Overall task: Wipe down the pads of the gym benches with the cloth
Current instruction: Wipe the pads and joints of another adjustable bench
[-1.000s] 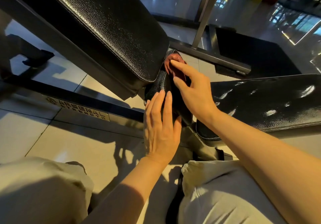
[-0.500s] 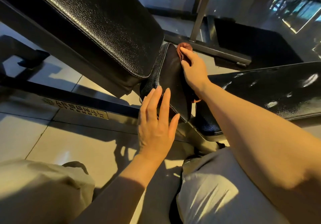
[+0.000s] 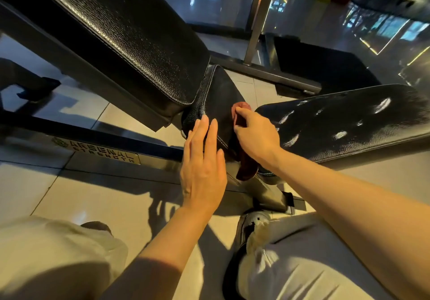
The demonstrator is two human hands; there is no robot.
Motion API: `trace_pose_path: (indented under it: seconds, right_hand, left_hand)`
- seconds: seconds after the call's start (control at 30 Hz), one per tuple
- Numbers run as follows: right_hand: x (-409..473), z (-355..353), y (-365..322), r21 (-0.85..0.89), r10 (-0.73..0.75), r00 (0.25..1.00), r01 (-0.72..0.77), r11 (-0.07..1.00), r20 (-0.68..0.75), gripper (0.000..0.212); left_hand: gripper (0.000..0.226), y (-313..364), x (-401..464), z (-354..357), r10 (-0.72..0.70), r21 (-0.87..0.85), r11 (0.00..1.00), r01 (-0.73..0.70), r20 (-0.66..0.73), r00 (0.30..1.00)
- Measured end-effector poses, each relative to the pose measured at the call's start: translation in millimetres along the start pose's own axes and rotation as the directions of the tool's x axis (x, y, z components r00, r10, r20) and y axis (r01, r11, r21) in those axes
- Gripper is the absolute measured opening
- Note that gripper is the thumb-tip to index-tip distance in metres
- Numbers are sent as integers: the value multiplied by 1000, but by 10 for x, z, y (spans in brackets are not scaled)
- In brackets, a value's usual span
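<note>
Now the right hand (image 3: 254, 137) has come back toward the near end of the small seat pad (image 3: 223, 104), where half a second ago it reached up to the pad's far tip. It pinches the reddish-brown cloth (image 3: 246, 164) under curled fingers and thumb; a fold of cloth shows just past the fingertips and a longer tail hangs down below the wrist, between the seat pad and the wet-looking pad on the right. So the stroke seems to have run the length of the seat pad's right face, far to near — by my reading that face is close to done, and its left face and stitched edge are probably next.

The left hand (image 3: 202, 164) sits almost where it was, fingers straight and together, fingertips resting on the near left edge of the seat pad as if steadying it. It holds nothing.

Around them: the big inclined back pad (image 3: 121, 39) fills the upper left and overhangs the seat pad's far left corner, so the cloth has little room to get in there. The flat bench pad (image 3: 349, 123) on the right shines with patches of glare; I cannot tell whether that is moisture. A steel frame rail with a maker's plate (image 3: 104, 153) runs across the tiled floor (image 3: 93, 197) on the left, an upright post (image 3: 258, 20) stands at the far side, and the person's pale trouser knees (image 3: 302, 264) crowd the near edge
</note>
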State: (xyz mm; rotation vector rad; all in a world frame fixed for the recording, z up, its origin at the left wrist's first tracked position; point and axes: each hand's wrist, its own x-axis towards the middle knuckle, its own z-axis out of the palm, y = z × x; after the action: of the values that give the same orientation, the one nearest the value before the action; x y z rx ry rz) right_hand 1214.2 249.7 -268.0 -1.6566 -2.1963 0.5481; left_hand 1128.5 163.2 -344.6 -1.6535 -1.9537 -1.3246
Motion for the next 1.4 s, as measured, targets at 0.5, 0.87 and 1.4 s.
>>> trace_pose_path:
  seconds: [0.5,0.87,1.4]
  right_hand:
    - [-387,48,-5,281,-277,953,302,911,-126,52]
    - [-522,107,292,96,-254,966,258,961,-52,62]
    - [331,59,-150,192,-101,974,141,971,-205,55]
  left_hand:
    - [74,42,-117,-104,-89,-167,980,104,96,991]
    - [66,26,-30,-184,-97,-123,987,101,38,995]
    - [51,-105,136,73,64,-11,998,-64,-43,997]
